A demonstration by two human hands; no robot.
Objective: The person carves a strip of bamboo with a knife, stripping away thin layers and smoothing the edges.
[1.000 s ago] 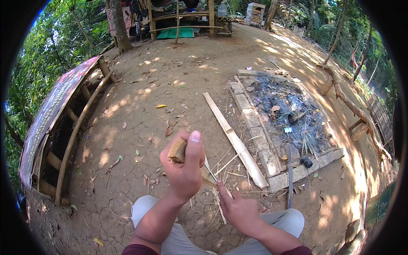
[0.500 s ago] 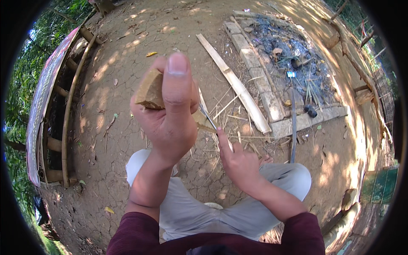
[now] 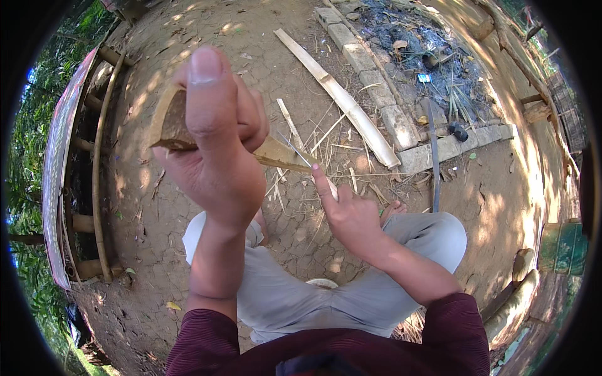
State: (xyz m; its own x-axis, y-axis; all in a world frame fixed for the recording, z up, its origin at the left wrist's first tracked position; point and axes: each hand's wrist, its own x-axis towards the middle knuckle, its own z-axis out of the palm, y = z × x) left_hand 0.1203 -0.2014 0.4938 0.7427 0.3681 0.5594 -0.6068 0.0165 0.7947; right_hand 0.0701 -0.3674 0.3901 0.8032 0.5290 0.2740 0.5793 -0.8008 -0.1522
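My left hand point(image 3: 216, 141) is raised close in front of me, its fingers wrapped round a curved piece of split bamboo point(image 3: 168, 122) with the thumb pointing up. The bamboo's tan length runs out past the fist toward my right hand point(image 3: 354, 225). That hand grips a small knife point(image 3: 295, 150) by its pale handle, index finger stretched along toward the blade. The thin blade lies across or against the bamboo's right end; exact contact is hard to see. My fist hides the middle of the bamboo.
Bamboo shavings point(image 3: 313, 150) litter the cracked dirt ahead. Beyond them lies a long split bamboo strip point(image 3: 338, 95), beside a brick-edged point(image 3: 379, 91) ash pit point(image 3: 411, 50). A long dark blade point(image 3: 434, 160) rests against the edging near a black object point(image 3: 458, 131). A bamboo bench point(image 3: 103, 169) stands left.
My left hand and the bamboo have shifted left and up in view, showing more of the bamboo's right end. The right hand stays close to it with the knife.
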